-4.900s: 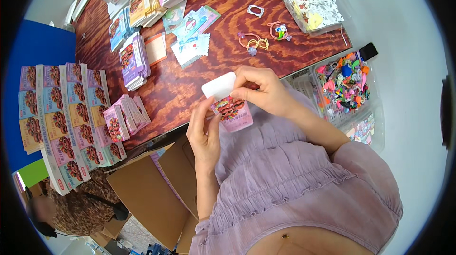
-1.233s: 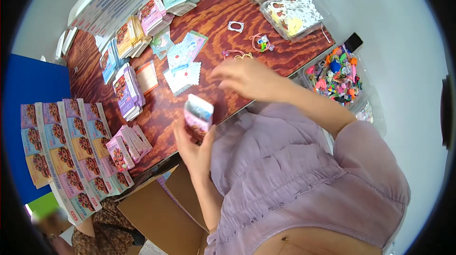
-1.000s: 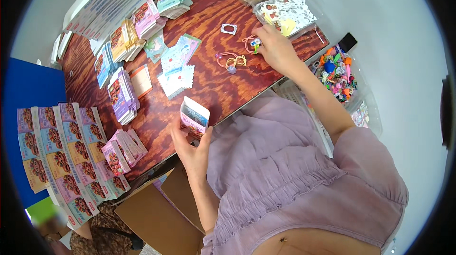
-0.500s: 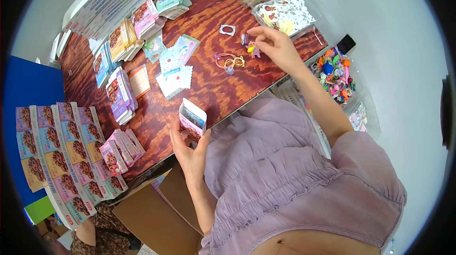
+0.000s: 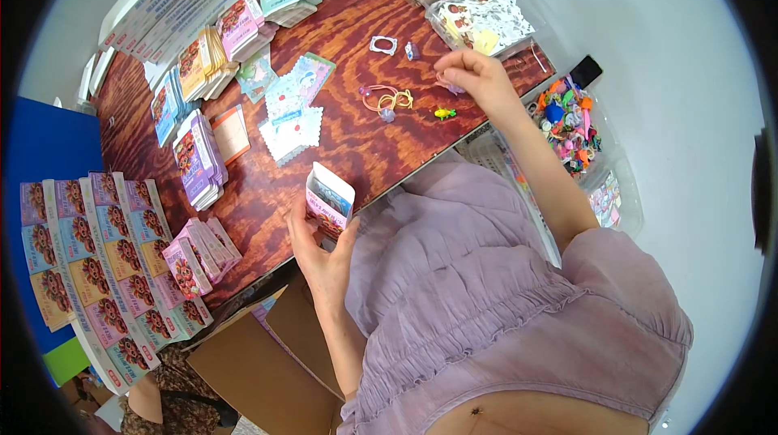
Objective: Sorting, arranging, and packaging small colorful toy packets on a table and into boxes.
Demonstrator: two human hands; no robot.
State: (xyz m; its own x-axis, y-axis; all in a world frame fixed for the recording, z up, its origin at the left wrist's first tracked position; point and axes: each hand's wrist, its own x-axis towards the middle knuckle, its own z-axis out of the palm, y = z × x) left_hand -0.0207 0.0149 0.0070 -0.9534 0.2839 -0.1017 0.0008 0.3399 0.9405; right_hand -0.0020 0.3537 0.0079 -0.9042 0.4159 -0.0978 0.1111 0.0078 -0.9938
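My left hand (image 5: 322, 253) holds a small open pink box (image 5: 328, 201) upright at the near edge of the wooden table (image 5: 356, 143). My right hand (image 5: 472, 78) is raised over the table's right side, fingers pinched on a small purple trinket (image 5: 450, 87). Just left of that hand lie a tangle of orange and yellow hair ties (image 5: 387, 100), a tiny yellow-green piece (image 5: 442, 113), a white square ring (image 5: 382, 45) and a small blue piece (image 5: 409, 50).
Stacks of pink, purple and blue boxes (image 5: 194, 161) and loose cards (image 5: 288, 108) cover the table's left and middle. Clear trays of stickers (image 5: 480, 20) sit at the far right, a bin of colourful clips (image 5: 571, 121) beside me, and cardboard boxes (image 5: 259, 354) below.
My right hand reached out to the small trinkets on the right side of the table and lifted one. My left hand lowered the pink box toward the table edge.
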